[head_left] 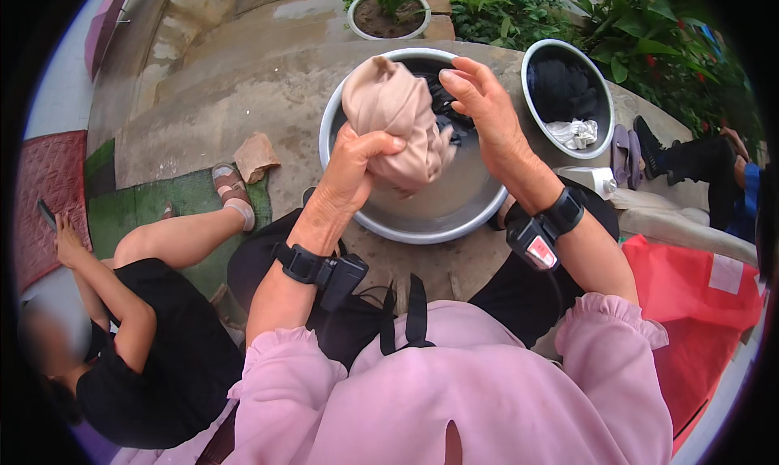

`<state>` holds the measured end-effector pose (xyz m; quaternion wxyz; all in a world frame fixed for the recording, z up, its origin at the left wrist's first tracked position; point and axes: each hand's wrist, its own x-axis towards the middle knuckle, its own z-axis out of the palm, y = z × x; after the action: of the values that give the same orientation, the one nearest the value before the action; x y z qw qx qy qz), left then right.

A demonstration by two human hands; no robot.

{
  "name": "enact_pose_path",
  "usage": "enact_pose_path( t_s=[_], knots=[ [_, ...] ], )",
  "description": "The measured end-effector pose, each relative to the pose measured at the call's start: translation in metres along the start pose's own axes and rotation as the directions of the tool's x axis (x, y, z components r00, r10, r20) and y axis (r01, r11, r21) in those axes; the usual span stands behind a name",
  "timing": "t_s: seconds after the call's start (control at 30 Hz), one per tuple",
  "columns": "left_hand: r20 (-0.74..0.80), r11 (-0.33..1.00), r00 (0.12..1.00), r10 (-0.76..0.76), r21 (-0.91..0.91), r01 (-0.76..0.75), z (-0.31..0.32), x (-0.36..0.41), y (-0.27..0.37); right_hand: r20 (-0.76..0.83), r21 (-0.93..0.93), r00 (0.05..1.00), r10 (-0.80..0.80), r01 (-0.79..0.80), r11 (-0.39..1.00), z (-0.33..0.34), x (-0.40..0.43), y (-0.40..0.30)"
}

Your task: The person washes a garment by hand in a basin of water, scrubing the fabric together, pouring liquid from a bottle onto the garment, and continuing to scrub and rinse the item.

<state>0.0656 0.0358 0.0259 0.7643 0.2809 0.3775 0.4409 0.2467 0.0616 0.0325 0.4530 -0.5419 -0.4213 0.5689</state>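
Observation:
My left hand grips a bunched beige-pink cloth above a large round metal basin. Cloudy water fills the lower part of the basin, and dark wet fabric lies towards its far side. My right hand is raised over the basin's right side, with its fingers apart and nothing in it. It is a short way right of the cloth, not touching it. A loose end of the cloth hangs towards the right and looks blurred.
A smaller metal basin with dark water or fabric and a white cloth stands at the back right. Slippers and another person's legs are beyond it. A seated person is at left, near a stone. A potted plant stands behind.

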Motion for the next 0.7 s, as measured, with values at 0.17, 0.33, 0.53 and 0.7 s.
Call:
enact_pose_path(
  t_s=[0.17,0.33,0.53,0.7],
  knots=[
    [0.127,0.996,0.992,-0.022,0.086,0.011,0.012,-0.006,0.008,0.362,0.423,0.925,0.112,-0.27,0.865,0.017,0.0,0.006],
    [0.035,0.98,0.993,-0.114,0.165,0.107,0.004,0.01,0.0,0.501,0.299,0.864,-0.054,-0.114,0.947,0.008,-0.002,-0.012],
    [-0.038,0.928,0.993,-0.114,0.354,0.121,0.005,0.011,-0.035,0.172,-0.177,0.983,-0.071,0.101,0.979,0.021,0.001,0.016],
    [-0.053,0.883,0.99,0.129,0.461,-0.09,0.001,0.009,-0.031,0.108,0.295,0.994,-0.016,-0.016,0.955,0.02,0.0,-0.007]
  ],
)
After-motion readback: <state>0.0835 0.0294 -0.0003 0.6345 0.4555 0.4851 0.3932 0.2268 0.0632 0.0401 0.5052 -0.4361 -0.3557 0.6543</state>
